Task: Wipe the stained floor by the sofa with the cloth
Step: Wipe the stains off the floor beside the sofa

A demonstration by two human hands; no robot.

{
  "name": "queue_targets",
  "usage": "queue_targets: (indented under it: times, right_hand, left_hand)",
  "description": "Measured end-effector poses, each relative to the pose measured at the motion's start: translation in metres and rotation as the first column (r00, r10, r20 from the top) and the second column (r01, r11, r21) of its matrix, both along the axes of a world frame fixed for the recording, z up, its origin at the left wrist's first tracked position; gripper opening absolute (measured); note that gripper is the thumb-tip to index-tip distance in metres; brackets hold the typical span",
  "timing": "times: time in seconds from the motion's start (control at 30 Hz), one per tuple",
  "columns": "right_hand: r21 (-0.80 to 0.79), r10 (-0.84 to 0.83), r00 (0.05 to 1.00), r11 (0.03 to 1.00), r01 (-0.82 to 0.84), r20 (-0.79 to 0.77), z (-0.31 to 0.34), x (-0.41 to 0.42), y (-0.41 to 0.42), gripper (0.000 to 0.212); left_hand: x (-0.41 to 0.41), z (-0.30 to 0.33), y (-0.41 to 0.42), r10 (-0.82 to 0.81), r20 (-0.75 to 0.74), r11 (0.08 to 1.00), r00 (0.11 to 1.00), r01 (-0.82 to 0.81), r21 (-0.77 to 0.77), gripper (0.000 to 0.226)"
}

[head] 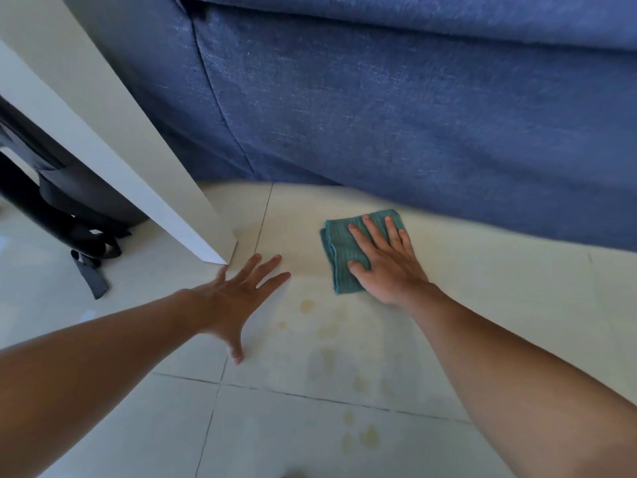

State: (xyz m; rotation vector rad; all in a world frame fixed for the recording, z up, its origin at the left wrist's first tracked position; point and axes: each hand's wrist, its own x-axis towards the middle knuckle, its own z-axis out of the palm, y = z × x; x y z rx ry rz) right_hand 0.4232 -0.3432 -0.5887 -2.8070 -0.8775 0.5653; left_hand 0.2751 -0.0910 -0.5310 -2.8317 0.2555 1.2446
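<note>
A folded teal cloth (pixel 339 248) lies flat on the pale tiled floor (pixel 499 288), just in front of the blue sofa (pixel 396 105). My right hand (pixel 386 260) presses down on the cloth with fingers spread, covering its right half. My left hand (pixel 238 291) rests flat on the bare floor to the left, fingers apart, holding nothing. Several yellowish stain spots (pixel 331 326) mark the tiles below the cloth, and more stain spots (pixel 362 436) sit nearer to me past the grout line.
A white table leg or panel (pixel 144 167) slants down to the floor just beyond my left hand's fingertips. Behind it lies a dark bag with loose straps (pixel 86 243). The sofa's base runs across the whole back of the view.
</note>
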Motion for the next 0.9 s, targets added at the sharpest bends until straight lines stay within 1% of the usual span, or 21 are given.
queue_targets:
  times: [0.1, 0.27, 0.33, 0.43, 0.5, 0.57, 0.7, 0.8, 0.9]
  right_hand:
    - [-0.009, -0.072, 0.997, 0.997, 0.073, 0.012, -0.001, -0.015, -0.032, 0.070]
    - [-0.034, -0.279, 0.957, 0.959, 0.282, 0.079, -0.005, -0.074, -0.083, 0.074]
    - [-0.017, -0.385, 0.917, 0.921, 0.388, 0.106, -0.006, -0.110, -0.099, 0.076]
    - [0.015, -0.547, 0.828, 0.835, 0.550, 0.124, -0.005, -0.175, -0.110, 0.077]
    - [0.042, -0.603, 0.787, 0.796, 0.604, 0.130, -0.003, -0.212, -0.104, 0.079]
    - [0.055, -0.597, 0.790, 0.801, 0.595, 0.143, -0.002, -0.236, -0.093, 0.081]
    - [0.052, -0.489, 0.853, 0.871, 0.488, 0.183, -0.004, -0.256, -0.073, 0.081]
    - [0.053, -0.433, 0.887, 0.901, 0.430, 0.161, -0.003, -0.264, -0.058, 0.088]
    - [0.068, -0.372, 0.920, 0.928, 0.366, 0.124, -0.001, -0.268, -0.038, 0.091]
  left_hand:
    - [-0.002, -0.002, 0.000, 0.001, 0.010, 1.000, 1.000, -0.001, 0.020, 0.160]
    - [0.000, -0.003, -0.002, -0.001, -0.017, 0.999, 1.000, 0.001, 0.035, 0.161]
    - [0.000, -0.003, -0.002, -0.005, -0.026, 0.999, 1.000, 0.006, 0.048, 0.161]
    - [0.000, -0.001, -0.003, -0.007, -0.030, 0.999, 1.000, 0.009, 0.049, 0.160]
    - [0.000, -0.001, -0.002, -0.011, -0.027, 0.999, 1.000, 0.012, 0.049, 0.160]
    - [-0.001, -0.002, -0.001, -0.010, -0.021, 0.999, 1.000, 0.010, 0.044, 0.160]
    - [-0.003, -0.004, 0.004, -0.021, 0.001, 0.999, 1.000, 0.021, 0.024, 0.159]
    - [-0.001, -0.002, 0.010, -0.037, -0.003, 0.999, 0.999, 0.037, -0.009, 0.157]
    - [-0.002, -0.002, 0.016, -0.087, 0.000, 0.996, 0.996, 0.087, 0.006, 0.158]
